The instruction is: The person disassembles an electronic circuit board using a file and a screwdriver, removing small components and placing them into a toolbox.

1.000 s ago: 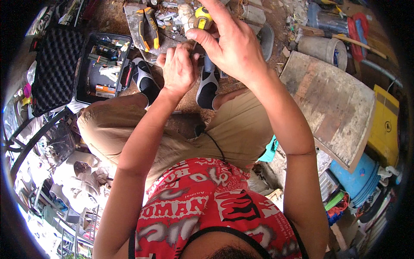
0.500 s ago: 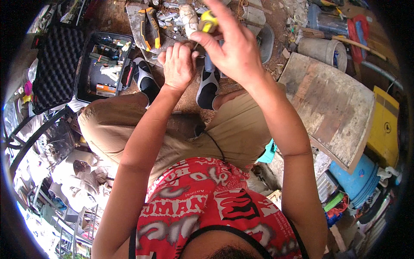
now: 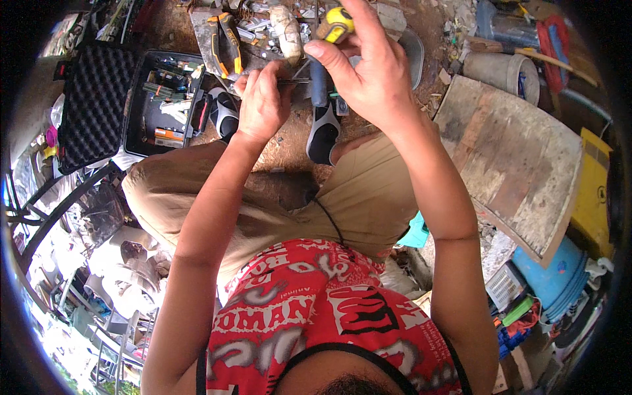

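Observation:
My left hand (image 3: pixel 262 102) is closed, knuckles up, around a thin metal rod (image 3: pixel 296 81) whose dark end sticks out toward the right; the gripped part is hidden. My right hand (image 3: pixel 372 76) is raised beside it. Its thumb and curled fingers are about a yellow and black screwdriver handle (image 3: pixel 337 25), while the index finger stretches past it. The screwdriver's slim shaft slants down toward my left hand. Below the handle, a blue-handled tool (image 3: pixel 318 82) lies near my right foot. Orange and black pliers (image 3: pixel 227 45) rest on a board to the left.
A white wrapped bundle (image 3: pixel 285 33) lies among metal scraps. On the left stands an open black case (image 3: pixel 133 99) with foam in its lid and small parts inside. A worn wooden board (image 3: pixel 507 164), a grey bucket (image 3: pixel 497 76) and a blue tub (image 3: pixel 553 270) are at the right.
The screwdriver handle and my right hand have shifted slightly right, opening a wider gap between my hands. My left hand has moved a little left and down.

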`<state>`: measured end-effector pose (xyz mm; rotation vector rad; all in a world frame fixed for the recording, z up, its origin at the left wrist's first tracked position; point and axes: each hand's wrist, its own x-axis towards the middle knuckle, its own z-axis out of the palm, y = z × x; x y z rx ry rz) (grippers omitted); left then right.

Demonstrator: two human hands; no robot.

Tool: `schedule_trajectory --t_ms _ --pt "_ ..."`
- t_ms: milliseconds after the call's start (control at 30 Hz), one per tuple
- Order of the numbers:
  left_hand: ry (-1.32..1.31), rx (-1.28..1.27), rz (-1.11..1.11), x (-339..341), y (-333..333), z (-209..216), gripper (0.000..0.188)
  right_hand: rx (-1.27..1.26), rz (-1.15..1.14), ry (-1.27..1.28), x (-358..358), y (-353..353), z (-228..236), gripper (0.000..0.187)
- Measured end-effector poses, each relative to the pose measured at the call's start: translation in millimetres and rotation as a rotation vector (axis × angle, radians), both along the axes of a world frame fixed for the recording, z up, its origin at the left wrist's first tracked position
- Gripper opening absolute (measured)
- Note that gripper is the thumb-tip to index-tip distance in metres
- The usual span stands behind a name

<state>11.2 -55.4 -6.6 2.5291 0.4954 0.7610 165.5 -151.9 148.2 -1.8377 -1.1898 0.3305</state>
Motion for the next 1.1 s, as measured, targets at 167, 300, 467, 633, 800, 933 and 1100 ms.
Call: schedule_trajectory --t_ms 167,300,467,633,800,933,1100 --pt "0.005 -0.045 0.004 2.9 -5.2 1.4 0.054 0.091 0.047 -0.241 2.2 7.9 -15.7 0.061" --pt "-0.017 -0.022 0.01 7.0 -6.6 7.2 0.055 0.149 0.07 -0.28 4.7 10.2 -18.5 0.06" --pt "-0.013 -0.002 0.05 8.9 -8.3 6.0 0.054 0.058 0.082 -0.187 9.9 13.2 -8.6 0.064" --pt "0.031 -0.03 0.078 6.7 -10.9 2.2 0.048 0.062 0.183 -0.188 10.3 19.8 -17.0 0.068" --pt "-0.015 -0.022 0.087 9.3 -11.2 -4.2 0.04 -0.014 0.205 -0.173 11.1 22.3 -14.7 0.068" --pt "-0.026 -0.021 0.105 10.5 -10.6 -12.5 0.035 -0.012 0.201 -0.176 9.2 25.3 -14.3 0.071" --pt "-0.084 -0.044 0.118 15.4 -13.5 6.1 0.049 0.104 0.18 -0.309 20.9 25.6 -5.8 0.072"
